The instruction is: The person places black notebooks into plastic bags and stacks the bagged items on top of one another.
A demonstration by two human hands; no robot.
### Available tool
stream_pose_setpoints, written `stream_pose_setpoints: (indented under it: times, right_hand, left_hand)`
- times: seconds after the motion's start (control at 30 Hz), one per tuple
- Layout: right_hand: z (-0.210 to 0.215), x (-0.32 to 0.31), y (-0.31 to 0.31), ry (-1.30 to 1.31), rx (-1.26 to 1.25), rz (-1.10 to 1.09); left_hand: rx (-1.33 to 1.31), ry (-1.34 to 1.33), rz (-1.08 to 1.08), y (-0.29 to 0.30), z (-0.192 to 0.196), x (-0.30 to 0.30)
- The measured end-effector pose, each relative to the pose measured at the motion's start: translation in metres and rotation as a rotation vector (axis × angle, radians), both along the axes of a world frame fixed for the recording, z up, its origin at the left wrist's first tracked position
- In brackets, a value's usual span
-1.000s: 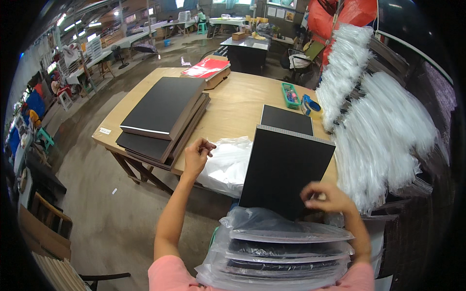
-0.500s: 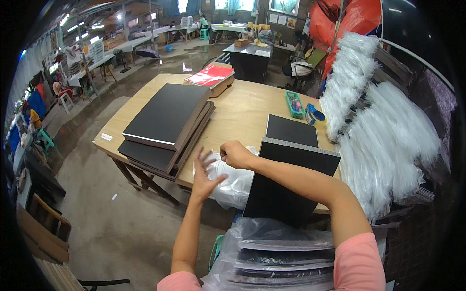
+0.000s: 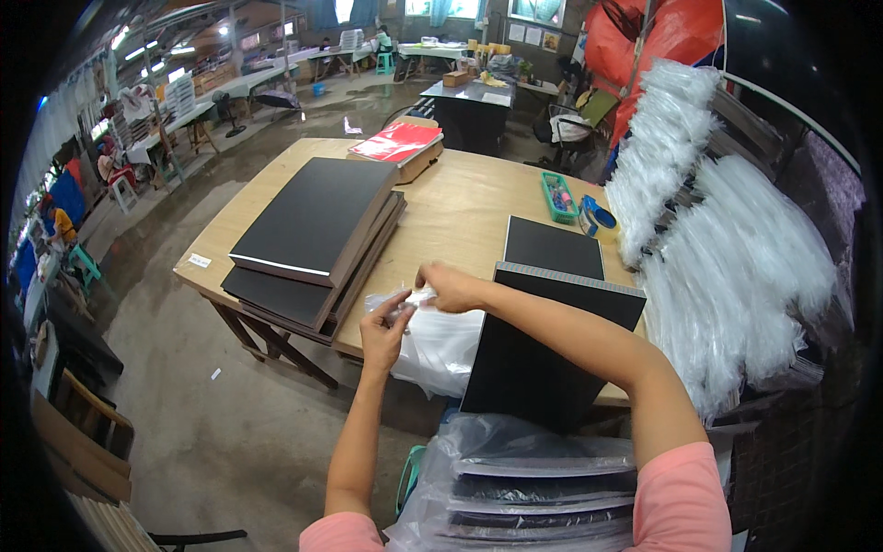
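A white plastic bag (image 3: 440, 354) lies bunched at the table's near edge. My left hand (image 3: 383, 333) pinches its upper left part between thumb and fingers. My right hand (image 3: 452, 288) is closed on the same gathered plastic, close to the left fingertips. Just right of the bag, a large black panel (image 3: 561, 345) with a pale ribbed top edge stands tilted, my right forearm crossing in front of it. Behind that, a smaller black panel (image 3: 552, 248) lies on the table. To the left rises a stack of thick black panels (image 3: 317, 216).
The wooden table (image 3: 460, 212) also bears a red-topped stack (image 3: 397, 143), a green basket (image 3: 558, 198) of small items and a blue tape dispenser (image 3: 598, 219). Heaps of clear plastic sleeves (image 3: 736, 267) fill the right side. Plastic-wrapped black panels (image 3: 543, 488) sit right before me.
My left hand, spread beside the bag before, has moved up and right and closed on the plastic near my right hand. The right hand has shifted slightly, lifting some plastic between both hands.
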State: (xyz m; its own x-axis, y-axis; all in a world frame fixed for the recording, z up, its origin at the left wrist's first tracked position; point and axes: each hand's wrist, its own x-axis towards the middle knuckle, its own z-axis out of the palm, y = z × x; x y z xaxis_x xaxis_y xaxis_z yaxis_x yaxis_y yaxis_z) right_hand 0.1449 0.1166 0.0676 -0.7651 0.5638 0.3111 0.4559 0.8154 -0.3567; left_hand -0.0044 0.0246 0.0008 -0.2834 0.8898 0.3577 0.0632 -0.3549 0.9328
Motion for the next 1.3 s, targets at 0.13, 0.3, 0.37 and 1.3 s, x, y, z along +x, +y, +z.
stream_pose_setpoints:
  times: [0.13,0.3,0.37,1.3]
  right_hand:
    - [0.002,-0.004,-0.01,-0.051,-0.088,-0.169]
    - [0.014,-0.002,-0.019,0.005,0.082,-0.29]
    - [0.018,0.002,-0.016,0.084,0.077,-0.31]
    - [0.017,0.01,-0.028,0.247,-0.059,-0.216]
  left_hand:
    - [0.02,-0.073,0.047,0.002,0.016,0.006]
    - [0.052,0.047,0.089,0.016,0.017,0.001]
    - [-0.024,0.105,0.096,0.018,0.016,-0.005]
    - [0.173,-0.063,-0.114,-0.013,0.043,0.02]
